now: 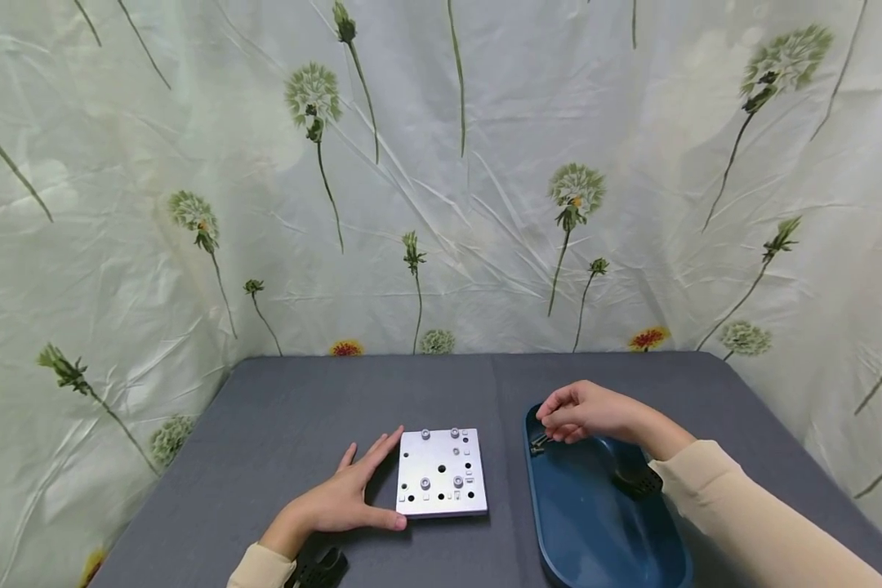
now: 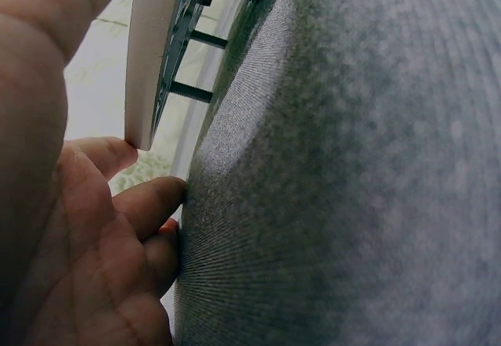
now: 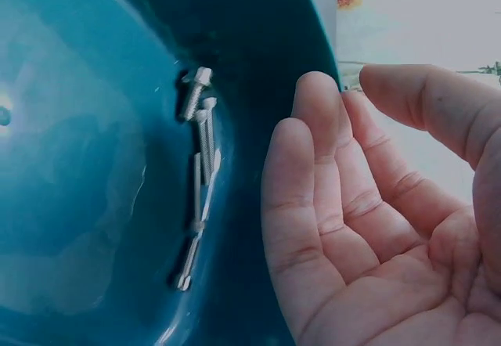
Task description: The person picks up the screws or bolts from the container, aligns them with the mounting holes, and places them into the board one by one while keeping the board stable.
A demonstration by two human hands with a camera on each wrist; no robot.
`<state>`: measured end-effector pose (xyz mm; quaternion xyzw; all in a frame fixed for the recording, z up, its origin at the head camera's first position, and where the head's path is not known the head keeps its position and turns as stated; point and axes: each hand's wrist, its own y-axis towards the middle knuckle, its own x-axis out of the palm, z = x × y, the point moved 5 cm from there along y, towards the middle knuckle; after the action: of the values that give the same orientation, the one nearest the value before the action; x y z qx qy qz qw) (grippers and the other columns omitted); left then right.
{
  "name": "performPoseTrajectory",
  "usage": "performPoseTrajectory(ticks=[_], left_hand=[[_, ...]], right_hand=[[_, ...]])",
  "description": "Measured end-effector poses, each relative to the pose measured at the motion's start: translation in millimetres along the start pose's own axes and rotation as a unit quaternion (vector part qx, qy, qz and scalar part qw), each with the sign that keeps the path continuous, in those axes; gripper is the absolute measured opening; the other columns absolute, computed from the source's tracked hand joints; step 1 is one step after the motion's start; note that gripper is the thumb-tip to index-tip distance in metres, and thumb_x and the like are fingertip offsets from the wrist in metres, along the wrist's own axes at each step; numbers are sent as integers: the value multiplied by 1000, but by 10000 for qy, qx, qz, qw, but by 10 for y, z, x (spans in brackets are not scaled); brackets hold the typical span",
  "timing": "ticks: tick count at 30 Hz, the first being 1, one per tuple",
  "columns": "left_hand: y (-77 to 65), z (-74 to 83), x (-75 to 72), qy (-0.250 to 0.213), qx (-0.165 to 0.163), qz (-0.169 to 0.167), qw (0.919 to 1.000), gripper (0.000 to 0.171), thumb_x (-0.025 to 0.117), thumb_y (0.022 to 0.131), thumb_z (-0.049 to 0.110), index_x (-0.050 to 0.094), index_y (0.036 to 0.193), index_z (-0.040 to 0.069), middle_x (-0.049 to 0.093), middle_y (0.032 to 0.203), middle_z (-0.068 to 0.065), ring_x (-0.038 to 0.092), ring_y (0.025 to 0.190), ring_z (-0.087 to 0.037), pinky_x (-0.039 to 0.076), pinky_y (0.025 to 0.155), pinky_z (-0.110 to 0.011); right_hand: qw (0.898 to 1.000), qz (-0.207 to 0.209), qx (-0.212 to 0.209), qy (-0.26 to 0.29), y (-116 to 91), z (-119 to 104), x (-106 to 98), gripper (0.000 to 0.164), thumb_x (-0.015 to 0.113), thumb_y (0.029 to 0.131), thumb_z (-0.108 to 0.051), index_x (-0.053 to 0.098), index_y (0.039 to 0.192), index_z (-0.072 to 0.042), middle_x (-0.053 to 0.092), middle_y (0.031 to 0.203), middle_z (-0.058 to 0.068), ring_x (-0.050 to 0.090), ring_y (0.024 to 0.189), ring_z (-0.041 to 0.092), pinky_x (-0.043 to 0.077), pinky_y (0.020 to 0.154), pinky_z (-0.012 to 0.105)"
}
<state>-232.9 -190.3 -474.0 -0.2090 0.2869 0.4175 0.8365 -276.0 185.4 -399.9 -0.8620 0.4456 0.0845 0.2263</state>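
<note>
A silver metal plate [image 1: 419, 457] with holes and several socket-head screws [image 1: 425, 483] in it lies near the table's middle. My left hand [image 1: 341, 498] spreads along its left side, index fingertip by the far corner and thumb by the near one. In the left wrist view, threaded screw shanks [image 2: 192, 91] stick out beneath the plate, and a fingertip touches its edge. My right hand [image 1: 584, 412] hovers over the far left corner of a blue tray [image 1: 581, 506]. Its fingers are bent, the thumb apart from them, with nothing visible between. Several loose screws [image 3: 207, 142] lie beside it on the tray floor.
A grey cloth covers the table [image 1: 323, 400]. Behind it hangs a pale curtain [image 1: 470, 245] printed with dandelions. The tray's raised rim stands right of the plate, with a strip of table between them. Dark wrist-worn devices [image 1: 635, 482] sit at both wrists.
</note>
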Motion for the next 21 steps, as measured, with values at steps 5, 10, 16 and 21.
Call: performPoseTrajectory(ticks=[5,10,16,21], left_hand=[[-17,-6,7,-24,-1,14,10000,126,93,82,47,13,175,18,17,180,-18,9,168,-46,-15,127,-74],[-4,-27,16,-62,-29,8,10000,125,92,83,46,12,175,19,16,181,-14,8,168,-46,-15,126,-76],[4,-32,15,-41,-26,15,10000,126,93,82,47,12,175,20,16,181,-14,8,168,-46,-15,126,-76],[14,-13,10,-60,-55,14,10000,125,93,83,45,13,175,20,16,181,-14,8,168,-46,-15,126,-76]], right_hand=[[9999,103,60,-57,-58,93,-15,37,66,105,-14,64,130,13,77,100,8,68,85,14,63,80,30],[9992,329,191,-143,-110,160,-25,39,67,104,-11,62,133,15,77,99,10,68,84,13,64,78,30],[9974,576,300,-327,-150,207,-9,42,68,101,-5,59,135,19,72,87,6,64,77,12,60,70,27],[9953,686,348,-592,-159,254,1,43,67,101,-4,58,134,21,65,79,2,61,73,11,60,69,27]])
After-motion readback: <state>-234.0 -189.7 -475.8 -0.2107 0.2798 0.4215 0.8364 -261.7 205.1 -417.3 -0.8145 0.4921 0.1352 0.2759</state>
